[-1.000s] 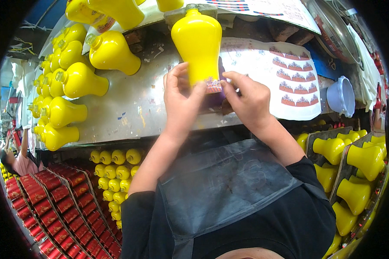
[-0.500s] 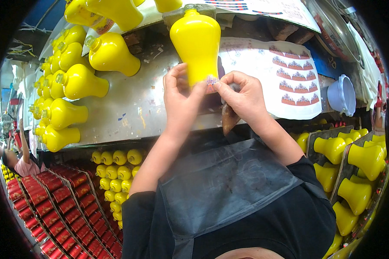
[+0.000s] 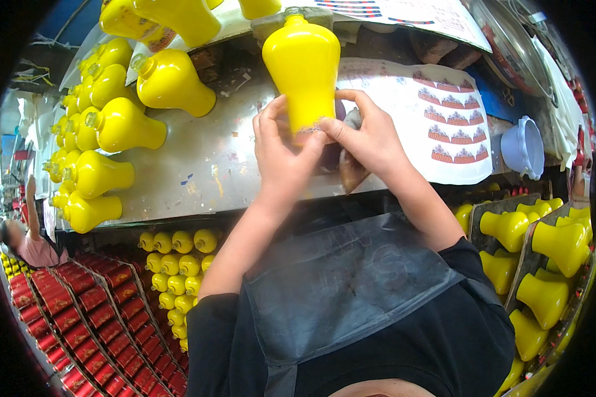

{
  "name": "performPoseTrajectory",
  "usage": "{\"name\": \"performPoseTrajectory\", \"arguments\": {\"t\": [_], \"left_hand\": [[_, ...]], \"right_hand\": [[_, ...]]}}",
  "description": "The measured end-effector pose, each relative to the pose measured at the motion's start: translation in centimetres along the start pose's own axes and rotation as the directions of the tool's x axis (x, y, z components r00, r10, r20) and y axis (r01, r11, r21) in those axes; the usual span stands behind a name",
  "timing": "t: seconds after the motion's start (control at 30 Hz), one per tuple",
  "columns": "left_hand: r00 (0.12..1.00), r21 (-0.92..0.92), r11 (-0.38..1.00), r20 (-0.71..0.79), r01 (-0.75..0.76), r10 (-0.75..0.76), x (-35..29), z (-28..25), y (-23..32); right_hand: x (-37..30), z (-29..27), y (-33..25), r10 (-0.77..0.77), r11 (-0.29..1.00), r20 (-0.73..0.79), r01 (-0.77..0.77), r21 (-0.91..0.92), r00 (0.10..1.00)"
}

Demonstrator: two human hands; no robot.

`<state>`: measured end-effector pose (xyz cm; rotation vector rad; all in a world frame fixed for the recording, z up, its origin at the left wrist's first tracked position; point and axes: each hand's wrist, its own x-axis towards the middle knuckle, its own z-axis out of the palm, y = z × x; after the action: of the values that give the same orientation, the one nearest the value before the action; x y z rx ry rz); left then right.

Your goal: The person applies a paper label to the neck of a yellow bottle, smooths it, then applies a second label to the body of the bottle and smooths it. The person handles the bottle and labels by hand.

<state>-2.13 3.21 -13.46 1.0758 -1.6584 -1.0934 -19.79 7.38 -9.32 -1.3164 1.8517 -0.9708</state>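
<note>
A glossy yellow bottle (image 3: 302,63) lies with its clear neck pointing away from me and its narrow foot toward me. My left hand (image 3: 281,142) grips the foot from the left, thumb on top and fingers along the side. On the other side my right hand (image 3: 371,135) holds the foot, its thumb tip close to the left thumb. Under both thumbs a patterned decal (image 3: 307,134) wraps the foot; part of it is covered. A brown, pointed flat piece (image 3: 352,173) is tucked in my right palm, its upper part hidden by fingers.
Several yellow bottles (image 3: 129,124) lie on the left of the metal table (image 3: 185,159). A decal sheet (image 3: 404,155) lies right of my hands, beside a pale lilac tub (image 3: 523,147). Racks of yellow bottles (image 3: 563,246) and red bottles (image 3: 79,298) flank me. A person (image 3: 36,248) is far left.
My right thumb has moved left and up across the foot, and its index finger has risen behind the bottle. The left thumb has shifted right over the decal. The bottle has barely moved.
</note>
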Motion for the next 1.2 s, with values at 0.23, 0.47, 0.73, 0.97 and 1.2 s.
{"name": "performPoseTrajectory", "arguments": {"t": [0.23, 0.47, 0.73, 0.97, 1.2], "left_hand": [[0.933, 0.431, 0.836, 0.046, -0.340, 0.356, 0.2, -0.3, 0.2], [0.937, 0.295, 0.893, 0.029, -0.341, 0.348, 0.9, -1.0, -1.1], [0.948, 0.195, 0.938, 0.200, -0.286, 0.247, 0.8, -2.4, -1.9], [0.991, -0.105, 0.993, 0.121, -0.046, 0.058, 0.9, -1.2, -1.6], [0.993, -0.013, 0.995, 0.060, -0.097, 0.097, 1.0, -0.2, -1.6]], "right_hand": [[-0.4, 0.1, -0.5, -0.037, 0.980, 0.056, 0.047, -0.192, 0.998], [0.0, -0.4, -0.1, -0.043, 0.986, 0.109, 0.024, 0.168, 0.993], [-0.2, -0.3, 1.1, -0.047, 0.982, 0.175, 0.014, 0.186, 0.983], [-0.3, 0.5, 1.5, -0.079, 0.979, 0.092, 0.060, 0.197, 0.993], [-0.1, 0.5, 1.5, -0.090, 0.989, 0.105, 0.076, 0.128, 0.990]]}}
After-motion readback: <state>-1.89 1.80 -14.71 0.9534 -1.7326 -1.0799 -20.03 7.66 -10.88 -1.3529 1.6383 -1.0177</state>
